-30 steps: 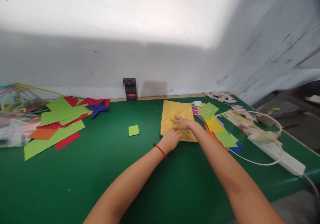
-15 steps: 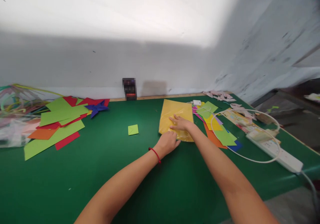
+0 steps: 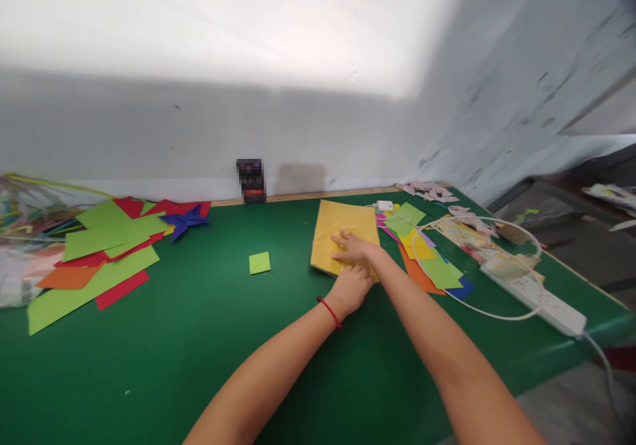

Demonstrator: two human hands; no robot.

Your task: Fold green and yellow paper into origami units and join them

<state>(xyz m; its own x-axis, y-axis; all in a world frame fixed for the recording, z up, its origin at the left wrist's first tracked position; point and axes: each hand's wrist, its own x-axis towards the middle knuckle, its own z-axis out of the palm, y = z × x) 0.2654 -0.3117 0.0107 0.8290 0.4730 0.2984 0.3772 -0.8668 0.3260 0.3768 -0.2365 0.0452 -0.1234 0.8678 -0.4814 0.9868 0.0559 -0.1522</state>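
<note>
A pack of yellow paper in a clear plastic sleeve (image 3: 330, 223) lies flat on the green table (image 3: 199, 352). Spread fingers of my right hand (image 3: 355, 247) rest on top of it, pressing the shiny plastic. At the near edge of the pack, my left hand (image 3: 352, 291), with a red cord bracelet on the wrist, has its fingers closed on the sleeve's edge; the fingertips are partly hidden. A small folded light green paper square (image 3: 259, 263) lies to the left, apart from both hands.
Loose green paper sheets (image 3: 109, 233), with red and orange ones, pile up at left beside a blue paper star (image 3: 185, 222). Coloured sheets (image 3: 440, 269), a white cable (image 3: 477, 311) and a power strip (image 3: 556, 309) lie at right. A pixelated dark object (image 3: 252, 181) stands by the wall.
My left hand has slid to the right along the pack's near edge. My right hand stays spread on the pack. The view has shifted slightly.
</note>
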